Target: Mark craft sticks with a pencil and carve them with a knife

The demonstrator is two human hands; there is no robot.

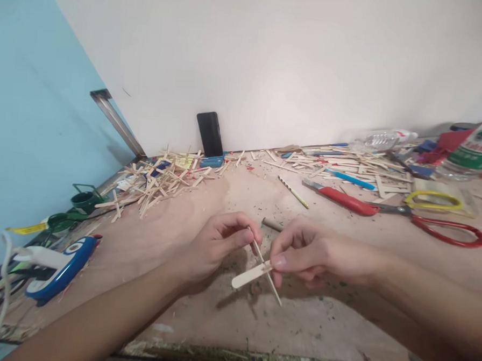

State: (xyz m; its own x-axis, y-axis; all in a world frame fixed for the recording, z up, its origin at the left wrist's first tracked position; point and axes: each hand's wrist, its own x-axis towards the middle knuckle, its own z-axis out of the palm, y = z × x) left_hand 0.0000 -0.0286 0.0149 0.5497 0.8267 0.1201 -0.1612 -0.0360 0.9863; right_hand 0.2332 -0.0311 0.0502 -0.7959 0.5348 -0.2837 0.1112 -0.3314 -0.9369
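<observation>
Two wooden pieces cross each other above the table's front half. My left hand [229, 242] pinches the upper end of the thin wooden stick [274, 292], which slants down to the right. In my right hand [302, 251] is one end of the flat craft stick [248, 277], whose rounded end points to the lower left. The two pieces meet beside my right thumb; how they are joined there is too small to tell. Behind my right fingers lies a dark rod [271, 224], partly hidden.
Crossed sticks [164, 182] pile up at the back left, near an upright black phone [210, 134]. Back right are loose sticks, a blue tool [350, 179], a red-handled knife [345, 200], scissors [449, 221] and bottles. A blue-white device [64, 268] lies left.
</observation>
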